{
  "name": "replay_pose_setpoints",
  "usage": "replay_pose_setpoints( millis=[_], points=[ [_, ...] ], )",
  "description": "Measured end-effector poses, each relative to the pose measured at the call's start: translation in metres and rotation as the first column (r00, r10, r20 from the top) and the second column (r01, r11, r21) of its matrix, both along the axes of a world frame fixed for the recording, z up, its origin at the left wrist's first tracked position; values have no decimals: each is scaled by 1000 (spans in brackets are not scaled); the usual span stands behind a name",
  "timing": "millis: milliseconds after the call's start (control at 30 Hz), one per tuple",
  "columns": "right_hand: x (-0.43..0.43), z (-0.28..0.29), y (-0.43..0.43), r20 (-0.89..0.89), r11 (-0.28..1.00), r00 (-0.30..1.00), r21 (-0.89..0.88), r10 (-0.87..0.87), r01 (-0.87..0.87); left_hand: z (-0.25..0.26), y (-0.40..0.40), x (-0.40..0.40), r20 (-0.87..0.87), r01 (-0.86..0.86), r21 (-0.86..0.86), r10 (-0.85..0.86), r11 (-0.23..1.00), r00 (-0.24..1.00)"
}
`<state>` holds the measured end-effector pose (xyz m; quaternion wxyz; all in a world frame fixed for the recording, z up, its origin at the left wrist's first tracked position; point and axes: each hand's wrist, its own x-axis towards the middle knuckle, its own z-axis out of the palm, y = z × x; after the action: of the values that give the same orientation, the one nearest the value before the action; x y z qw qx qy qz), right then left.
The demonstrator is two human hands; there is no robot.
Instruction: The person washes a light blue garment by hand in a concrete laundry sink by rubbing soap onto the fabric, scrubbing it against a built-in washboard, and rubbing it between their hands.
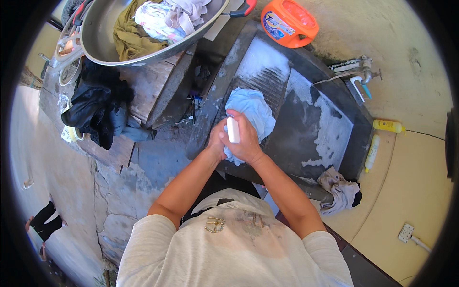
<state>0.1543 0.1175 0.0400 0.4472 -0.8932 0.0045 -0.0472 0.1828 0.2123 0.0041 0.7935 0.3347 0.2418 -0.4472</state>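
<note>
A wet light blue cloth (251, 107) lies bunched on the ribbed washboard slope (267, 80) of a dark stone laundry sink. My right hand (246, 138) grips a white bar of soap (233, 130) upright over the near part of the cloth. Close against it on the left, my left hand (217, 139) holds a gathered part of the same cloth; its fingers are partly hidden behind the right hand. Suds (263, 57) cover the top of the ribbed slope, and soapy water with foam (333, 132) lies in the basin to the right.
Upper left, a large metal pan (104, 32) holds clothes, above dark garments (100, 104) on a wooden board. An orange detergent container (290, 23) stands behind the sink. A tap (366, 70), a scrub brush (355, 89), bottles (387, 126) and a crumpled garment (337, 190) are at right. A person (45, 222) is far left.
</note>
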Motion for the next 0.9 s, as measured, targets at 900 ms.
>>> replay_pose_setpoints(
  millis=[900],
  points=[
    [42, 2, -76, -159, 862, 921, -436, -356, 258, 6, 9, 0, 26, 40, 25, -41, 999, 999]
  ],
)
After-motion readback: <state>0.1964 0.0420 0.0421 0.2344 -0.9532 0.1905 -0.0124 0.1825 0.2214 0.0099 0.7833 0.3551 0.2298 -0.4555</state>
